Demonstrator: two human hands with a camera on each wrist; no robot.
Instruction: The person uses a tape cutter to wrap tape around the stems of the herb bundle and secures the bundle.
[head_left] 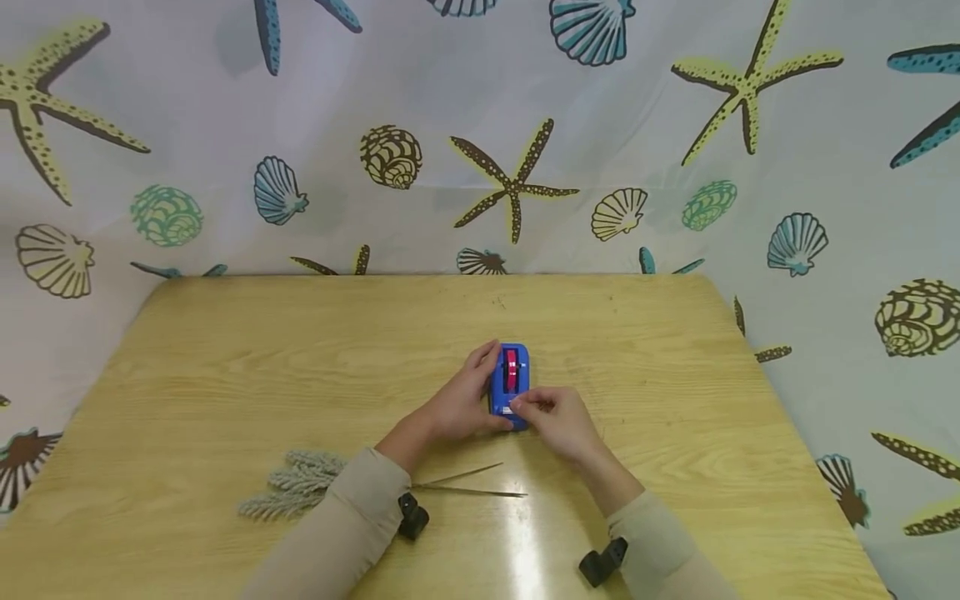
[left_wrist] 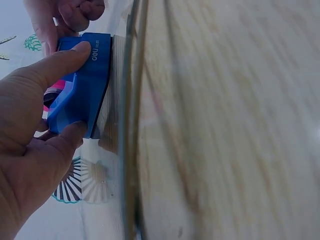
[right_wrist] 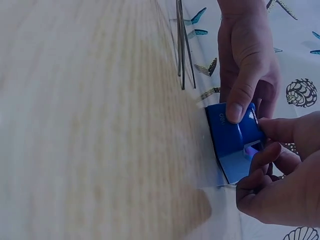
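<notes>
Wooden table (head_left: 225,375) carries a blue tape dispenser (head_left: 511,379), likely rigid and light; left hand (head_left: 465,400) clamps its 9 o'clock side, right hand (head_left: 558,421) pinches its 6 o'clock end.

White "deli" on blue tape dispenser (left_wrist: 82,95) side.

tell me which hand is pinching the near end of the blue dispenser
The right hand: its fingertips pinch at the dispenser's near end. The left hand instead grips its side, thumb on top.
</notes>
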